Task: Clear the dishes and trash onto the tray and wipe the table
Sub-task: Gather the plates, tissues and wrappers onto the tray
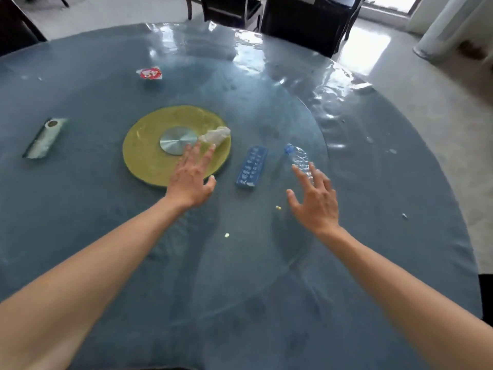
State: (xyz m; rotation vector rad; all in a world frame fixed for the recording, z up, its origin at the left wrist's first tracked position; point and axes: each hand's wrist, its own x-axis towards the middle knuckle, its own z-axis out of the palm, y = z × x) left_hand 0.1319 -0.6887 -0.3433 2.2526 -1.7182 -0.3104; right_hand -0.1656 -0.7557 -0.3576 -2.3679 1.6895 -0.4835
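Both hands are spread and hold nothing: the left hand (190,180) over the round yellow-green disc (149,153) near a crumpled white tissue (215,135), the right hand (314,201) beside a crinkled clear plastic bottle (300,158) lying on the glossy blue round table (106,236).

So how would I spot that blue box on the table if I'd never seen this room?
Start at the yellow disc in the middle of the round table. Just to its right, between the two hands, lies a flat blue box with white lettering. Its neighbour farther right, a clear plastic bottle, is see-through; the box is solid blue and rectangular.
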